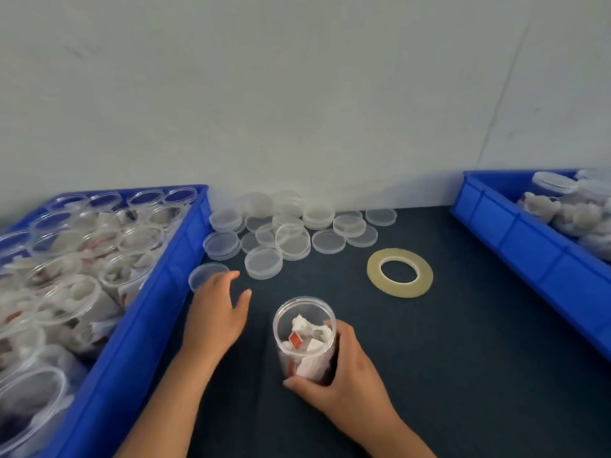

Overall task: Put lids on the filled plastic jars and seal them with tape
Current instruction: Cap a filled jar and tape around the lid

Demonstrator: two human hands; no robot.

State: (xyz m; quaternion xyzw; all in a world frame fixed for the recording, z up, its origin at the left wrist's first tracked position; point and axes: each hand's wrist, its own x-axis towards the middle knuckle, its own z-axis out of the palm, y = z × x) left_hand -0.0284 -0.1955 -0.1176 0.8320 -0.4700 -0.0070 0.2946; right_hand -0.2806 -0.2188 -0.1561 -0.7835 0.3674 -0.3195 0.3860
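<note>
Left bin [158, 292]: blue, packed with uncapped jars [76, 292], all filled.
Left hand [216, 315]: fingers straight and spread, holding nothing, tips at a single lid [205, 272] just beside the bin.
Lid pile [291, 233]: loose clear spares behind.
Jar [304, 328]: upright on the table [463, 358], filled, mouth open.
Right hand [344, 378]: fingers wrapped round the Jar's lower wall.
Tape roll [400, 272]: flat, apart from both hands.
Right bin [515, 233]: capped jars [552, 185].
Step advice: pinch the lid by its rim, seat it level and press evenly, with the Jar braced.
</note>
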